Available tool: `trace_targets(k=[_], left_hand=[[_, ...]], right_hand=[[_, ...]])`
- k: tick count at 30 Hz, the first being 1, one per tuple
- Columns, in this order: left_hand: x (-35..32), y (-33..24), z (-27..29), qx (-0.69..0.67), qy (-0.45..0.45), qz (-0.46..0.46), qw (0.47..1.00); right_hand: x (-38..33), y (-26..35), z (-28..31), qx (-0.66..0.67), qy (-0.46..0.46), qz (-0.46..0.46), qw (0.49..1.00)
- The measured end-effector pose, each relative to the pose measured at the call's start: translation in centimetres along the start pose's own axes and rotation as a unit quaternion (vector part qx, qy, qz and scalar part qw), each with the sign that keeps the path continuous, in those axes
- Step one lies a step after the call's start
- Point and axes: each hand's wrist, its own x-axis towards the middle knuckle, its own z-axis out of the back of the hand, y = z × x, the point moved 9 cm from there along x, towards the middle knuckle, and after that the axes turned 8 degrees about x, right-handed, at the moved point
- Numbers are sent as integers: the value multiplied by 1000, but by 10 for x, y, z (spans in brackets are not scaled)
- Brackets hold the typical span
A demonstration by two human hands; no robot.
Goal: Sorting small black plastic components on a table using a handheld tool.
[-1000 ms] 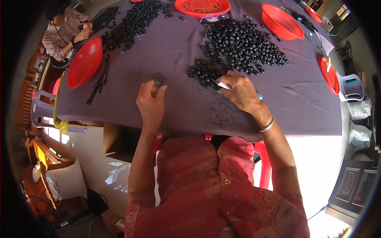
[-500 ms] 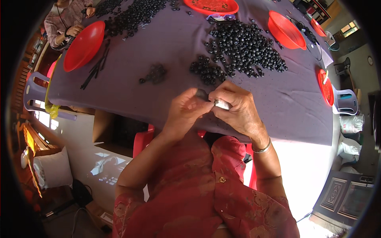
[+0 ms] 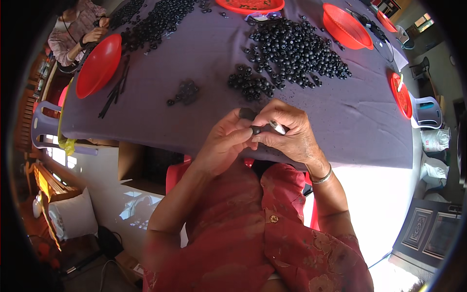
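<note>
My left hand [image 3: 219, 146] is closed, pinching a small round black bead [image 3: 255, 130] between thumb and fingers. Dark material [image 3: 247, 114] covers a fingertip of that hand. My right hand [image 3: 296, 131] is curled round a small tool with a white handle [image 3: 278, 127]; its working end is partly hidden by my fingers. Both hands meet just above the near edge of the table, fingertips almost touching at the bead. Beyond them lies a large pile of black beads [image 3: 296, 51], with a smaller cluster [image 3: 250, 82] at its near left.
A purple cloth [image 3: 194, 63] covers the table. Dark pieces [image 3: 185, 92] and thin black strips [image 3: 116, 92] lie to the left. Red baskets stand at left [image 3: 99, 65], far right [image 3: 346, 27] and right [image 3: 400, 95]. Another person [image 3: 80, 36] sits far left by more beads.
The black bead now shows between my left thumb and fingers. In my right hand the white-handled tool has tilted and more of it shows. The view has shifted slightly.
</note>
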Motion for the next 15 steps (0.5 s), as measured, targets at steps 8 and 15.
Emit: trace_targets(k=[8,15], left_hand=[[-1,4,-6,-57,-7,-18,998],[-2,-4,-6,-53,33,-18,998]], right_hand=[[-4,1,-3,13,-13,-14,1000],[-3,6,-11,-13,18,9,1000]])
